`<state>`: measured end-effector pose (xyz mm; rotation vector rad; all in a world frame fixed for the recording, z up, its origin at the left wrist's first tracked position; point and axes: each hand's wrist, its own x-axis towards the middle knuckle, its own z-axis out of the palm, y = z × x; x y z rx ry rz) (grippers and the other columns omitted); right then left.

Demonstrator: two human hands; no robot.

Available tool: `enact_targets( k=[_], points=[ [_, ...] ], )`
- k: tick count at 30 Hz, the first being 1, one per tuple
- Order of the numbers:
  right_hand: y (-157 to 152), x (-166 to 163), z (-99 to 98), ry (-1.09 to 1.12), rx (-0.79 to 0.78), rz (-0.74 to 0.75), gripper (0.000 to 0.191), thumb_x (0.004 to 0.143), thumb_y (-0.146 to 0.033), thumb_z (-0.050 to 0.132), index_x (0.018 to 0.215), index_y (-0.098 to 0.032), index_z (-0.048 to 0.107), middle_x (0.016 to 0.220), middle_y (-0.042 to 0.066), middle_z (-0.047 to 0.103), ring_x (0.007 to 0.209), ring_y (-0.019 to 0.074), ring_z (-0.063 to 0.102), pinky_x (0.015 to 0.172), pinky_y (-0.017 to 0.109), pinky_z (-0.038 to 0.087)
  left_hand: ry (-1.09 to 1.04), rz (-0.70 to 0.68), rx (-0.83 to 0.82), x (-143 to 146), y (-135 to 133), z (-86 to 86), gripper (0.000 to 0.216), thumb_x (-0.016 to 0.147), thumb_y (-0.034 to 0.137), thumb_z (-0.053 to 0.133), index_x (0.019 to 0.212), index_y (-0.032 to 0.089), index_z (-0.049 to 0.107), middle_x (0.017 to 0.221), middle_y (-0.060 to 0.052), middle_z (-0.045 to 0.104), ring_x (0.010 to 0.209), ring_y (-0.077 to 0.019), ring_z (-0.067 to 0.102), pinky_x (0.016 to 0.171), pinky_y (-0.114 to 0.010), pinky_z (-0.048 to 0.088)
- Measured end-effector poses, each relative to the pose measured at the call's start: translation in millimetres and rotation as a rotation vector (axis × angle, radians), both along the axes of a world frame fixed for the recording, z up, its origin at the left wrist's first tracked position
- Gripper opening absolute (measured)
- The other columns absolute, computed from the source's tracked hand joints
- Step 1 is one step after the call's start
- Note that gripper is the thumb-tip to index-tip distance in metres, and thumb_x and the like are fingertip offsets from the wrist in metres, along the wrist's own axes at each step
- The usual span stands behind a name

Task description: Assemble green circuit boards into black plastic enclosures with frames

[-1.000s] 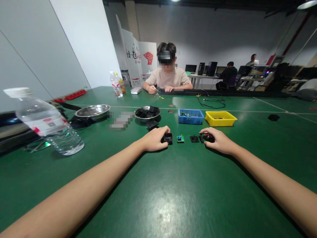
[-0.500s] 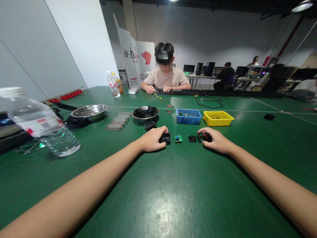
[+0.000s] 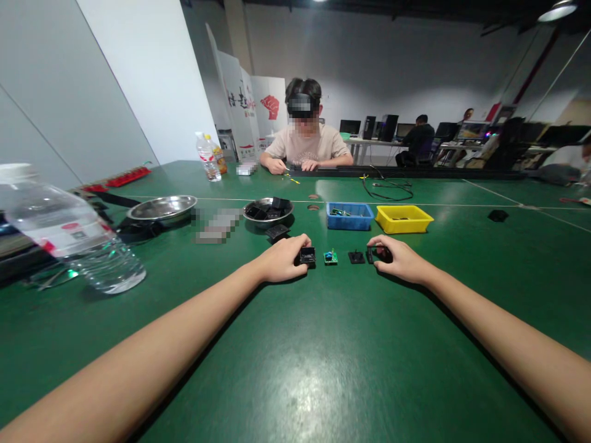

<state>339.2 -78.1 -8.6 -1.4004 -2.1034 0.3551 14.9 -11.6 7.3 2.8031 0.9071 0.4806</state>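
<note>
My left hand (image 3: 290, 258) is closed around a small black plastic case (image 3: 308, 256), its open side showing, on the green table. To its right lies a small green circuit board (image 3: 330, 257) with a blue component on top. Beside the board rests a flat black plastic piece (image 3: 356, 257) with a short raised part. My right hand (image 3: 396, 258) grips a thin black frame-like part (image 3: 370, 255) between thumb and fingers, right of the flat piece. The fingers partly hide both held parts.
Behind the hands stand a steel bowl (image 3: 268, 223) of black cases, a blue bin (image 3: 349, 223) with small parts and a yellow bin (image 3: 403, 228). A water bottle (image 3: 69, 240) leans at left near a steel dish (image 3: 163, 216). A person (image 3: 307, 138) sits opposite.
The whole view has shifted slightly, so everything appears a little further left. Both hands keep their grips, and the parts between them stay in the same arrangement.
</note>
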Motion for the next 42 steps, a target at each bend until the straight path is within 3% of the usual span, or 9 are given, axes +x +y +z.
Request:
enact_targets(
  k=[16,42],
  points=[
    [3.3,3.6,-3.2,-0.123,0.037,0.016,0.037,0.074,-0.023,0.062,0.11,-0.016,0.067,0.104,0.011,0.066,0.096,0.0255,0.063,0.089,0.041,0.051,0.01,0.006,-0.002,-0.1,0.9,-0.7,0.027,0.073,0.028,0.055,0.098,0.02,0.046,0.09,-0.005,0.062,0.08,-0.0227,0.061,0.074,-0.034,0.047],
    [4.5,6.1,-4.4,-0.151,0.021,0.017,0.034,0.076,-0.026,0.063,0.109,-0.019,0.068,0.103,0.009,0.066,0.097,0.0247,0.062,0.09,0.04,0.05,0.01,0.001,0.009,-0.4,0.7,-1.7,0.027,0.074,0.027,0.056,0.098,0.02,0.047,0.09,-0.004,0.062,0.08,-0.0216,0.061,0.075,-0.032,0.046]
  ],
)
